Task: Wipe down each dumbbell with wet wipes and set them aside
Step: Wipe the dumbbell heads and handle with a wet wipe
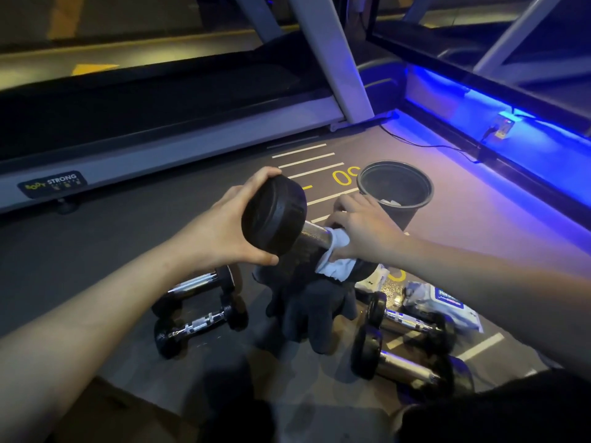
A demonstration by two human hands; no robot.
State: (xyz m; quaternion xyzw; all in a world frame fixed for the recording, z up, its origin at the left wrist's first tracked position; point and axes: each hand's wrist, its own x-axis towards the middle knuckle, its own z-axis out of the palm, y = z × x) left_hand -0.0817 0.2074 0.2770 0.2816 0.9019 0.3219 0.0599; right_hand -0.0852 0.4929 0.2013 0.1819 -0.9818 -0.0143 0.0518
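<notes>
Four dumbbells lie on the floor, two left [198,310], two right [412,343]. One raised dumbbell [275,215] is mid-wipe: left hand [220,228] cups its head, right hand [364,228] curls a wet wipe [335,254] round the handle. Next, probably the far head.

Treadmill [166,148] label [52,184] reads "STRONG"; yellow "30" [347,175] marks the floor [128,238]

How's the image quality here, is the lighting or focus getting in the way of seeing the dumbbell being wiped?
Head view: dim overall, with a blue light strip tinting the floor at right; the held dumbbell and white wipe read clearly, its chrome handle catching glare; wide-angle bending curves the treadmill edge; the bottom foreground is dark and soft.
</notes>
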